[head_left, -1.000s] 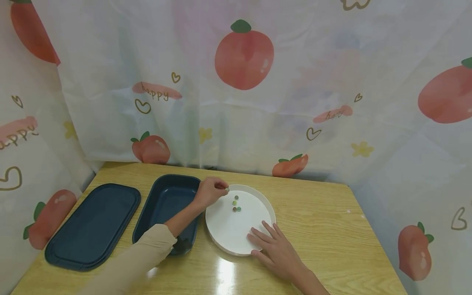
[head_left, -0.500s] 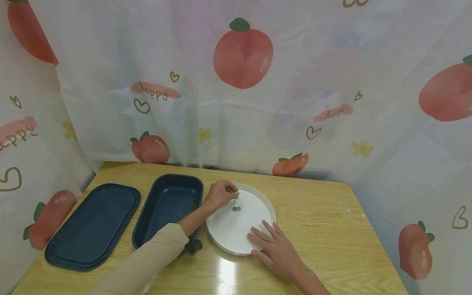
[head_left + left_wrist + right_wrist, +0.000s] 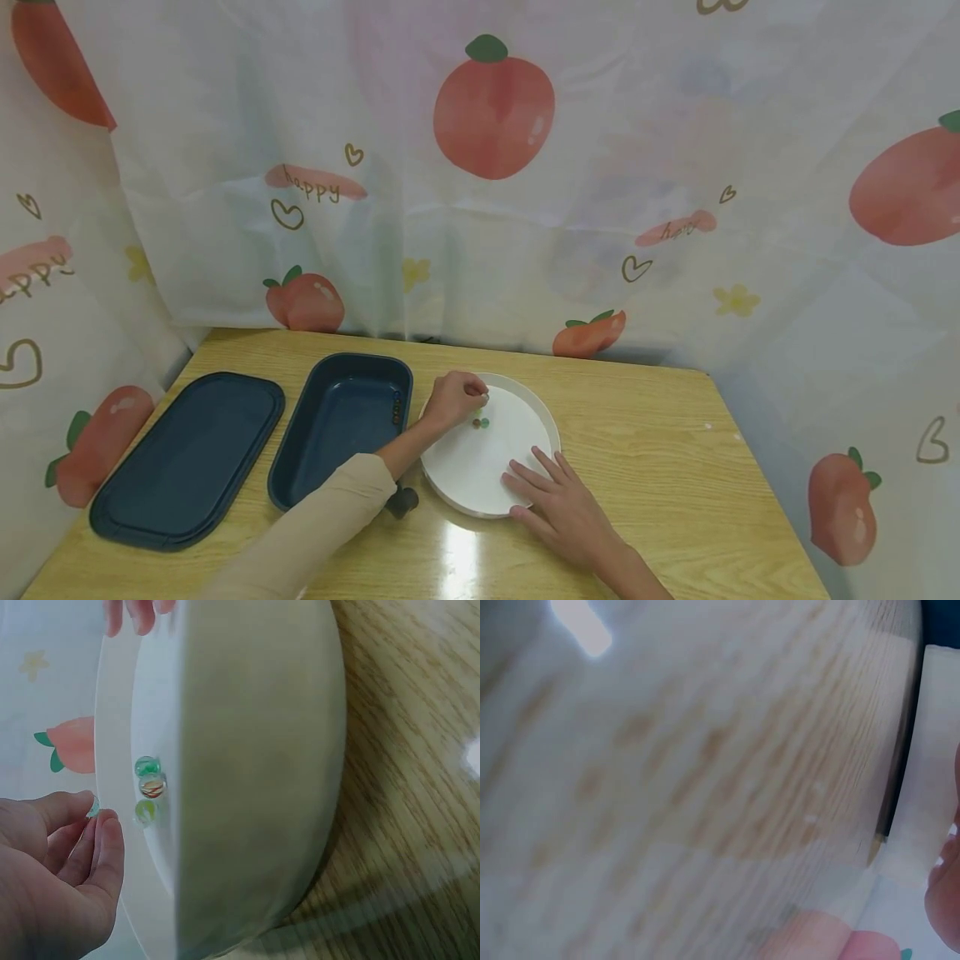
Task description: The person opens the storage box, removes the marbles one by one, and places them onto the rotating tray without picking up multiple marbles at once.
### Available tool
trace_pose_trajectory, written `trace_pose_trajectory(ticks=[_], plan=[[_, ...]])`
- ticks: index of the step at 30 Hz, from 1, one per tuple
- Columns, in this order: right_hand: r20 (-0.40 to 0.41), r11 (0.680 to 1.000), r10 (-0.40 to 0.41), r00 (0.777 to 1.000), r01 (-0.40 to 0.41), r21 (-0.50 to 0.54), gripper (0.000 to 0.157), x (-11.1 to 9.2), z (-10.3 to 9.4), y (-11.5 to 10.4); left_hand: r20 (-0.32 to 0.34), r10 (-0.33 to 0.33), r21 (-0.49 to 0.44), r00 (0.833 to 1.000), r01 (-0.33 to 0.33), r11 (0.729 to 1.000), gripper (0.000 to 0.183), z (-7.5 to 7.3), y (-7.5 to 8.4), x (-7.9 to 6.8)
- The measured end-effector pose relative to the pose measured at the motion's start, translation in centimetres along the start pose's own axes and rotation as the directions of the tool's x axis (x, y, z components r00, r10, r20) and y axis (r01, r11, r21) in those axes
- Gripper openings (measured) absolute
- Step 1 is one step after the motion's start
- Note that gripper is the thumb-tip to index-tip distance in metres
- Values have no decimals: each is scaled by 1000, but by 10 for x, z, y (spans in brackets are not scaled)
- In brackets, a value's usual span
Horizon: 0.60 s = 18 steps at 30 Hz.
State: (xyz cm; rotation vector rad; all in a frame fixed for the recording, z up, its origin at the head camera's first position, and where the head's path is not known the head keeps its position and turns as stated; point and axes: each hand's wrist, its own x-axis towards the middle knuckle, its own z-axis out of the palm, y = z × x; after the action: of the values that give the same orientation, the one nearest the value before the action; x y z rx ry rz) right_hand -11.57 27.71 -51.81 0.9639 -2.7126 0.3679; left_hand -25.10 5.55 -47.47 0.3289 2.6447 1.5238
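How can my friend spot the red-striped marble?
On the wooden table, find the round white tray. In the left wrist view, three marbles lie there. The red-striped marble sits between the green marble and the yellow-green marble, and only it shows red.

Marble (image 3: 486,398) in left hand (image 3: 454,398) over white tray (image 3: 468,475)

The desk (image 3: 637,467) has glossy wood grain. Toward its left edge, the navy container (image 3: 322,442) looks smooth plastic; the white tray (image 3: 483,475) looks matt, its marbles (image 3: 152,786) glassy.
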Motion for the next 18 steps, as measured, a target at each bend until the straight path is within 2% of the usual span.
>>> trace_pose_trajectory(ticks=[11,18], plan=[[3,1000,5,1000,-5,4,45,0,0,1,21,63,95,998,-65,993,5,5,-7,1],[9,1000,11,1000,-11,-2,45,-1,1,2,20,60,117,998,-62,991,3,8,-9,3]])
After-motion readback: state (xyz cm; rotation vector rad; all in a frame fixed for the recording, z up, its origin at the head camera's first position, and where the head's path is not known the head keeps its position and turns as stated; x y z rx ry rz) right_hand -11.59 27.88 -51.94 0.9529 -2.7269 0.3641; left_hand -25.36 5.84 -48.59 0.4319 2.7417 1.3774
